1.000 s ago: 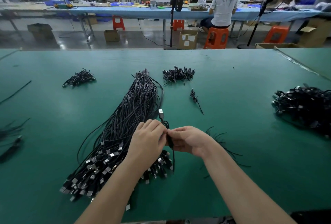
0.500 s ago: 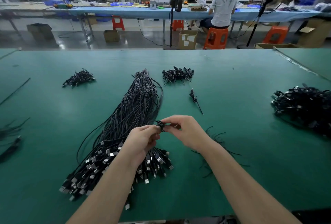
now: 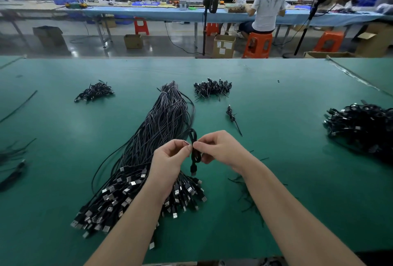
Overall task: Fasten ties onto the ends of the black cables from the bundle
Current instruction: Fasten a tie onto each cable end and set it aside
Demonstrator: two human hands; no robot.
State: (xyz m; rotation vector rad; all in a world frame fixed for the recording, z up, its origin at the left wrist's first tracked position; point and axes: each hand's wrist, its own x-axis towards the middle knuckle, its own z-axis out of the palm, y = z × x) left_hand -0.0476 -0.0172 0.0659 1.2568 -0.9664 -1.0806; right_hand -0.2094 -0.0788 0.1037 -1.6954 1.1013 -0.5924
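Observation:
A big bundle of black cables (image 3: pixel 161 129) lies on the green table (image 3: pixel 287 95), its USB plugs fanned out toward me. Above its near end I hold one folded black cable (image 3: pixel 194 155) upright, its plug hanging down. My left hand (image 3: pixel 170 159) pinches a thin tie end at the cable's left side. My right hand (image 3: pixel 217 147) pinches the cable and tie from the right. Loose black ties (image 3: pixel 246 189) lie under my right forearm.
Small heaps of tied cables sit at the far left (image 3: pixel 94 92) and far middle (image 3: pixel 212 88). A single tied cable (image 3: pixel 232 118) lies right of the bundle. A large pile of cables (image 3: pixel 361 125) fills the right edge. People work at a blue bench beyond.
The folded cable has turned from lying across my fingers to standing upright between both hands, plug down. Both hands rose slightly above the bundle.

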